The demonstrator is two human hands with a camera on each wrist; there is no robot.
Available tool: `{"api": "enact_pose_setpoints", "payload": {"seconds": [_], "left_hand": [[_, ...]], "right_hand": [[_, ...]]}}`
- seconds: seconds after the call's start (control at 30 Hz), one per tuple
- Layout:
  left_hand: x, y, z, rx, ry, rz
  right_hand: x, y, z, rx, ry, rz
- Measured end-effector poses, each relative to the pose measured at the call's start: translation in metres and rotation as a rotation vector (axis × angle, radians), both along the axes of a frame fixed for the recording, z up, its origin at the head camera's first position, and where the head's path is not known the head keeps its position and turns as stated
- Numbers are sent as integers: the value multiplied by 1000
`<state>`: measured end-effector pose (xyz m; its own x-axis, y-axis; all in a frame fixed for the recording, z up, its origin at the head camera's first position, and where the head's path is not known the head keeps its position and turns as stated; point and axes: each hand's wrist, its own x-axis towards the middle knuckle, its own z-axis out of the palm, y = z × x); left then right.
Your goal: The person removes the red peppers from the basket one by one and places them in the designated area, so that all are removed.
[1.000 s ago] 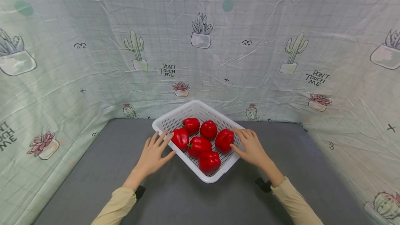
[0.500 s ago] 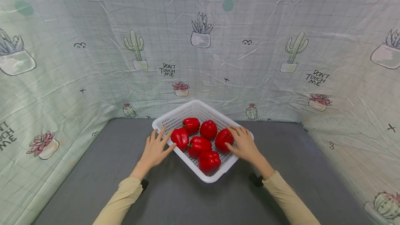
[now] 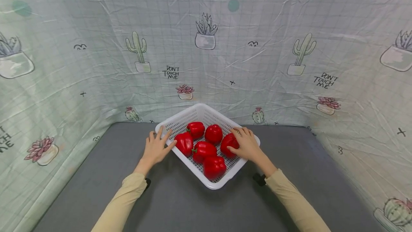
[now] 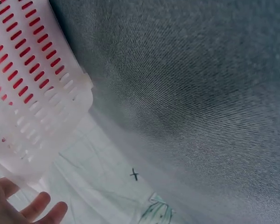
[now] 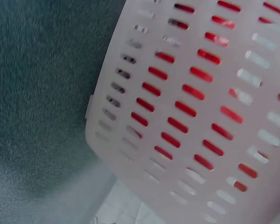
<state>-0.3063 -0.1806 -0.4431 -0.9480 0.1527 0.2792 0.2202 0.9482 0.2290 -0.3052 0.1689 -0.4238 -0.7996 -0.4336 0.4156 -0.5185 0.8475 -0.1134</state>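
A white slotted plastic basket holds several glossy red bell peppers. My left hand lies over the basket's left corner with fingers spread, its thumb reaching the rim near the leftmost pepper. In the left wrist view, the fingertips show beside the basket wall. On the other side, my right hand reaches over the rim; its spread fingers and thumb overlap the rightmost pepper. The right wrist view shows mostly the basket wall, with red through its slots.
The basket stands on a dark grey tabletop. A pale cloth printed with cacti hangs behind it and along both sides. A black strap sits at the right wrist.
My right hand has moved left and further over the rightmost pepper. The left hand has shifted slightly left and away from its nearest pepper. The basket and peppers keep their places.
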Motion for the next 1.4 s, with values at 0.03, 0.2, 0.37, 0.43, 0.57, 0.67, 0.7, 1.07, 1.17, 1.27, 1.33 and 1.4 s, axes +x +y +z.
{"api": "enact_pose_setpoints", "payload": {"seconds": [0.03,0.2,0.37,0.43,0.57,0.67,0.7,1.07,1.17,1.27,1.33,1.4], "left_hand": [[-2,-1,0,6,-13,1],[-10,-4,1,16,-43,12],[-17,-4,4,-5,-23,25],[-19,-4,6,-10,-23,34],[-22,-1,8,-13,-47,34],[-24,1,8,-8,-58,22],[-24,1,7,-6,-59,21],[-26,4,5,49,-87,49],[-26,4,5,45,-82,54],[-26,3,4,40,-77,59],[-26,3,4,40,-81,62],[-25,3,4,48,-85,62]], "right_hand": [[-2,-1,0,7,-12,-4],[-8,-3,-2,23,-82,-16],[-12,-4,-2,45,-114,-13],[-13,-5,-1,56,-120,-9],[-15,-5,-1,80,-141,-17],[-16,-4,-2,95,-153,-37],[-16,-4,-2,97,-153,-40],[-16,-3,-4,123,-171,-69],[-16,-5,-4,126,-172,-70],[-17,-6,-4,126,-179,-66],[-17,-7,-4,125,-188,-67],[-17,-7,-4,128,-189,-67]]}}
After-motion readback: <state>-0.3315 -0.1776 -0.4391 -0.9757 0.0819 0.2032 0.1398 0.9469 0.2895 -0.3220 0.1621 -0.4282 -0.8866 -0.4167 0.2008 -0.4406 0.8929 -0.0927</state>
